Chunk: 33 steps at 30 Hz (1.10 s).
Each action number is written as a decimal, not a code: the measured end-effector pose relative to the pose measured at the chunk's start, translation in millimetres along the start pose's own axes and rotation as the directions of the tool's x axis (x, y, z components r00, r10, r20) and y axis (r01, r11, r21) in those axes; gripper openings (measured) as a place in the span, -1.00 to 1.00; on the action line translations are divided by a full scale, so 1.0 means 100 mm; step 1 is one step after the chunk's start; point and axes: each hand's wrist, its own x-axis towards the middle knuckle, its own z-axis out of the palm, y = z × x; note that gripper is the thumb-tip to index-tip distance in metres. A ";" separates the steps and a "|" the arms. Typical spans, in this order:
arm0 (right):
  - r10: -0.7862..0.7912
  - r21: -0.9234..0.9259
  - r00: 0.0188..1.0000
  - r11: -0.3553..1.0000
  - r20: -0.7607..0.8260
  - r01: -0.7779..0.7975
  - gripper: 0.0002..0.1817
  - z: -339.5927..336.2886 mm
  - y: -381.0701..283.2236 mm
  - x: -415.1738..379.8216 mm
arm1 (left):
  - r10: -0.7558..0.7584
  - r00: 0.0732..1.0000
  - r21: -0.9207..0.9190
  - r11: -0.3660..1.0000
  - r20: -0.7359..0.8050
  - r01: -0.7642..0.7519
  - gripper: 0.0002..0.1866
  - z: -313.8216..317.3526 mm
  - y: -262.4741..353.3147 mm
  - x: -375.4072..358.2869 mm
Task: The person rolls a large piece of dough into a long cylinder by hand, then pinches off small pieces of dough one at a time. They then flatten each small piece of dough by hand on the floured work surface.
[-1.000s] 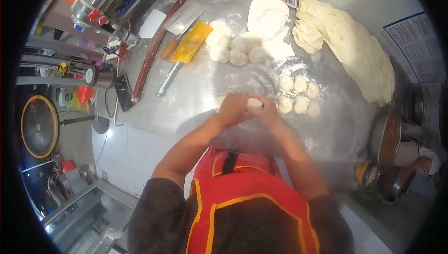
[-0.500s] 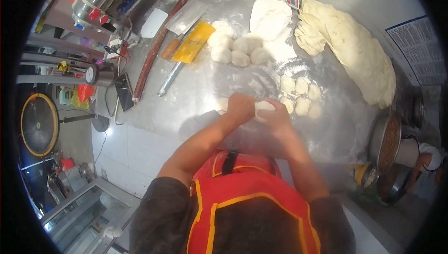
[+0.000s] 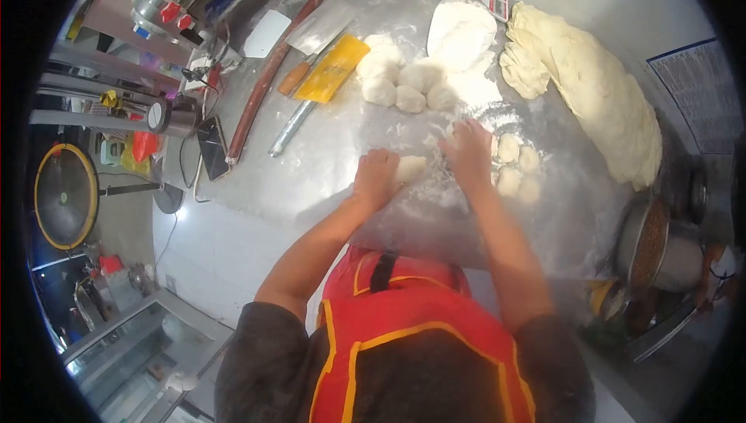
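Observation:
My left hand (image 3: 376, 177) is closed round one end of a pale dough roll (image 3: 410, 168), which lies on the metal table (image 3: 311, 182). To its right, my right hand (image 3: 468, 149) reaches down to the floured surface, fingers bent; what is under them is hidden. Several small flat dough pieces (image 3: 510, 181) lie just right of that hand. Beyond both hands sit several round dough balls (image 3: 410, 98), dusted with flour. A mound of white flour (image 3: 461, 33) lies behind them.
A large dough mass (image 3: 598, 89) stretches along the right. A yellow scraper (image 3: 332, 68), a metal blade (image 3: 320, 27), a red-brown rolling pin (image 3: 268, 77) and a phone (image 3: 211, 146) lie at left. A pot of filling (image 3: 646, 244) stands at right, with another person (image 3: 719, 271) beyond.
My hands have moved apart. The left has shifted slightly left, while the right has gone forward toward the flour, off the dough it held near the left hand.

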 end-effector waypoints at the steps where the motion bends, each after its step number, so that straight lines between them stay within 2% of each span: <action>1: -0.035 0.085 0.999 0.996 -0.022 0.036 -0.40 -0.04 -0.05 -0.09 | 0.055 0.998 -0.052 0.997 0.018 -0.054 -0.52 -0.01 -0.02 0.01; 2: 0.038 0.253 0.991 0.965 0.130 -0.070 -0.41 -0.03 -0.08 -0.20 | 0.111 0.993 -0.105 0.989 0.037 -0.107 -0.52 0.00 -0.02 0.00; 4: 0.108 0.503 0.892 0.793 0.439 -0.343 -0.42 0.00 -0.18 -0.42 | 0.182 0.983 -0.289 0.943 0.031 -0.166 -0.55 0.05 0.01 0.00; 5: 0.131 0.561 0.866 0.713 0.482 -0.420 -0.42 0.00 -0.22 -0.46 | 0.218 0.976 -0.374 0.906 0.019 -0.195 -0.56 0.08 0.04 0.02; 7: 0.150 0.646 0.806 0.523 0.572 -0.556 -0.41 -0.03 -0.34 -0.49 | 0.183 0.983 -0.304 0.938 0.024 -0.167 -0.58 0.06 0.13 0.01; 10: 0.235 0.565 0.890 0.702 0.390 -0.433 -0.48 0.14 -0.36 -0.60 | 0.126 0.992 -0.226 0.967 0.031 -0.115 -0.64 0.11 0.22 -0.02; 13: 0.301 0.437 0.926 0.818 0.227 -0.373 -0.57 0.20 -0.42 -0.66 | 0.092 0.994 -0.178 0.981 0.061 -0.080 -0.73 0.13 0.31 0.03; 17: 0.344 0.411 0.911 0.814 0.228 -0.410 -0.61 0.11 -0.48 -0.65 | 0.084 0.990 -0.110 0.991 0.112 -0.071 -0.84 0.12 0.36 0.07; 19: 0.360 0.403 0.905 0.811 0.229 -0.424 -0.63 0.13 -0.45 -0.66 | 0.059 0.974 0.019 0.998 0.220 -0.065 -0.84 0.09 0.40 0.09; 20: 0.377 0.429 0.886 0.776 0.271 -0.462 -0.62 0.13 -0.43 -0.67 | 0.040 0.962 0.086 0.994 0.270 -0.065 -0.83 0.08 0.42 0.11; 22: 0.404 0.474 0.842 0.698 0.357 -0.536 -0.61 0.08 -0.43 -0.70 | 0.040 0.951 0.106 0.991 0.306 -0.076 -0.81 0.17 0.37 0.12; 26: 0.449 0.663 0.763 0.395 0.465 -0.636 -0.65 -0.37 -0.60 -0.77 | 0.029 0.956 0.160 0.984 0.292 -0.078 -0.78 0.18 0.33 0.18; 28: 0.396 0.731 0.739 0.209 0.544 -0.650 -0.61 -0.59 -0.51 -0.74 | -0.094 0.947 0.144 0.988 0.307 0.052 -0.76 0.02 0.25 0.24; 29: 0.393 0.711 0.794 0.371 0.463 -0.598 -0.58 -0.58 -0.41 -0.69 | -0.150 0.936 0.135 0.984 0.319 0.112 -0.73 -0.05 0.21 0.25; 31: 0.354 0.601 0.885 0.650 0.302 -0.465 -0.52 -0.37 -0.17 -0.63 | -0.039 0.992 0.015 0.999 0.118 0.037 -0.65 0.05 0.11 0.14; 32: 0.315 0.430 0.932 0.827 0.178 -0.362 -0.49 -0.16 -0.03 -0.67 | 0.007 1.000 -0.039 0.999 0.000 -0.007 -0.58 0.07 0.07 0.11; 33: 0.240 0.218 0.968 0.944 0.067 -0.249 -0.46 0.11 0.13 -0.71 | -0.007 1.000 -0.025 1.000 -0.003 0.007 -0.54 0.01 0.06 0.08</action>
